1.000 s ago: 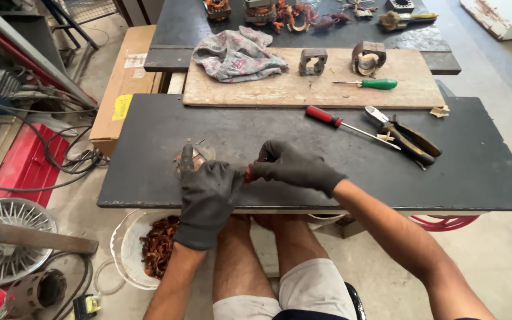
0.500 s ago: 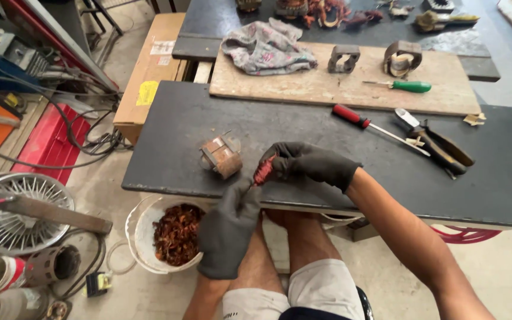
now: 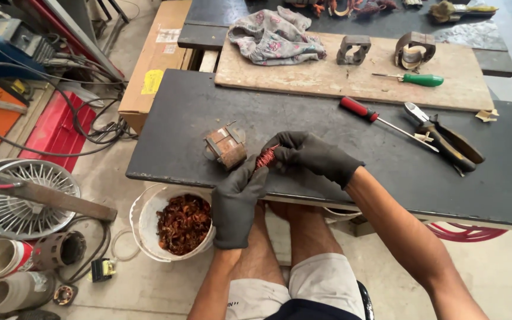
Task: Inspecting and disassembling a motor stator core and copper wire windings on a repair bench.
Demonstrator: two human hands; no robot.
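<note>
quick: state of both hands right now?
Left hand: closed, fingertips pinching the copper wire bundle.
Right hand: closed, gripping the other end of that bundle.

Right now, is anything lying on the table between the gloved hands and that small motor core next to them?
Nothing visible does. The motor core sits on the bare dark table just beside the left hand, whose fingertips reach almost to it. Both hands, left and right hand, pinch a copper wire bundle between them.

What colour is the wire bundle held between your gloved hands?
Reddish copper wire bundle, seen in the head view.
</note>
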